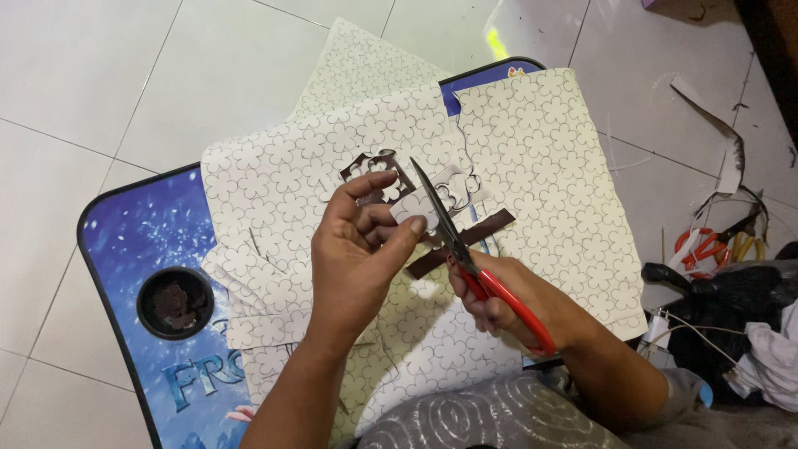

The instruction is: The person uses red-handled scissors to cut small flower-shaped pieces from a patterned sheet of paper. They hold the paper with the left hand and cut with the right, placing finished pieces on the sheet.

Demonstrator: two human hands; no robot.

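A small white paper cut-out (413,208) sits pinched between the thumb and fingers of the left hand (357,258), held above the middle of the lap table (125,241). The blades of the red-handled scissors (465,258) stand parted against its right edge, and the right hand (507,303) is clenched around the handles. Beneath lie sheets of flower-patterned paper (540,166), some with holes cut out showing brown backing. The blue table's round cup hole (174,302) holds dark cut pieces. White floor tiles (100,75) surround it.
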